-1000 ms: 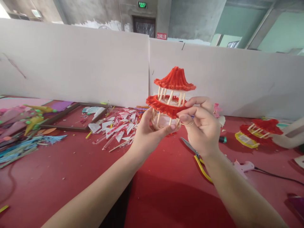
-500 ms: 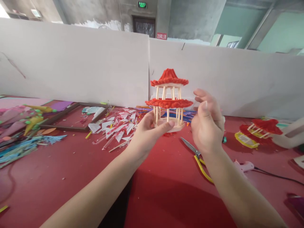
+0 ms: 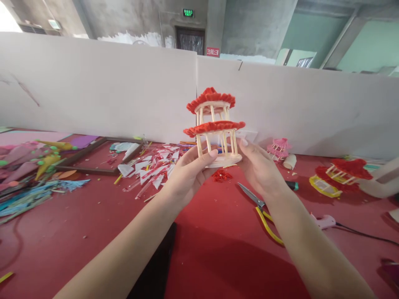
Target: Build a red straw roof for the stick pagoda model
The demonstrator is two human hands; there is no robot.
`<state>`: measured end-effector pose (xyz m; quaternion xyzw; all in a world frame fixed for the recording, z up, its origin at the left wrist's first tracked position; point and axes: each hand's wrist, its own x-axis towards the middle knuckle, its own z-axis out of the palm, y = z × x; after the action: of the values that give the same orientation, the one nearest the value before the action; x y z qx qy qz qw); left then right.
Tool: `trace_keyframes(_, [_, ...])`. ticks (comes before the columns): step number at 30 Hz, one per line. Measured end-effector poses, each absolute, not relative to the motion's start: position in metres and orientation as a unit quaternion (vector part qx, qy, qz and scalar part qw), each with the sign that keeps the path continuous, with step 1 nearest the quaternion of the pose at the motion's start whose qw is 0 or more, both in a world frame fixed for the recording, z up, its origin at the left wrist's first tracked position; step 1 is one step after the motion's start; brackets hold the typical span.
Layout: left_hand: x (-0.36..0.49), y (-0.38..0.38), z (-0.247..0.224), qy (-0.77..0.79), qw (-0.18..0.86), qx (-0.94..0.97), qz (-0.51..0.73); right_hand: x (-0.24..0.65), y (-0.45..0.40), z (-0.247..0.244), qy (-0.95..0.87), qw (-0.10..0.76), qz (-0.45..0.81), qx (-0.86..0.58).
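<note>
A small two-tier pavilion model (image 3: 215,126) with red fuzzy roofs and pale stick columns is held up above the table, leaning to the left. My left hand (image 3: 191,168) grips its pale base from the left, thumb across the front. On the right side, my right hand (image 3: 255,164) is closed on the base and columns, with its thumb near the lower roof. Scissors (image 3: 262,207) with yellow handles lie below my right hand. Red scraps (image 3: 222,175) rest on the table under the model.
On the red table (image 3: 199,232), plastic and paper scraps (image 3: 158,166) and a brown frame (image 3: 93,169) lie left. A second red pavilion (image 3: 341,174), a pink one (image 3: 279,147) and a pink glue gun (image 3: 326,221) with a cord are right. A white partition (image 3: 124,87) stands behind.
My right hand has moved left from beside the model and closed on it. The model has shifted slightly left and now leans, showing the underside of its top roof.
</note>
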<state>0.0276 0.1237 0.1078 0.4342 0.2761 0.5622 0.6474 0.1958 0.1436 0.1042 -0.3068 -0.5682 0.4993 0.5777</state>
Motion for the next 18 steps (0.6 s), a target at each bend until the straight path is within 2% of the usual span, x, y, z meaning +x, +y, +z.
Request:
trace_keyframes(6, [0.024,0.126,0.106,0.263,0.627,0.485,0.55,0.196,0.145,0.104,-0.555,0.569,0.534,-0.288])
trace_keyframes(10, [0.023,0.127,0.105,0.29,0.611,0.468,0.569,0.2,0.155,0.098,-0.517,0.597,0.535,-0.299])
trace_keyframes(13, [0.022,0.128,0.104,0.316,0.589,0.467,0.579,0.204,0.164,0.095,-0.496,0.587,0.57,-0.29])
trace_keyframes(15, [0.021,0.129,0.102,0.338,0.554,0.488,0.584,0.208,0.169,0.092,-0.496,0.56,0.603,-0.277])
trace_keyframes(18, [0.02,0.128,0.101,0.371,0.428,0.547,0.617,0.214,0.175,0.088,-0.514,0.508,0.643,-0.254])
